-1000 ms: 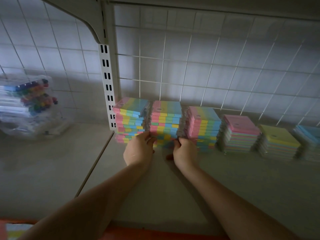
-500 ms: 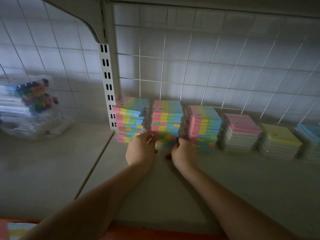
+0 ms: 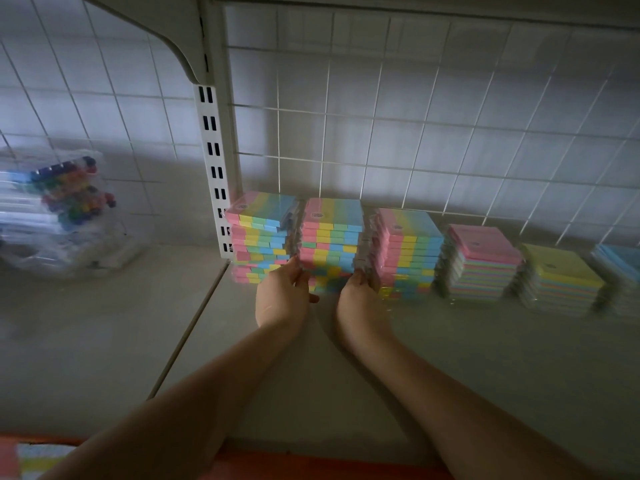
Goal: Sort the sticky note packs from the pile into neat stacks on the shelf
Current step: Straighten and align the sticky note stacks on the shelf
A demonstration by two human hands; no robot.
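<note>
My left hand [image 3: 282, 299] and right hand [image 3: 358, 299] clasp the lower sides of the middle rainbow stack [image 3: 330, 244], fingers curled round it; it stands on the shelf [image 3: 450, 358]; more stacks flank it, against the wire grid [image 3: 415, 133] behind.
</note>
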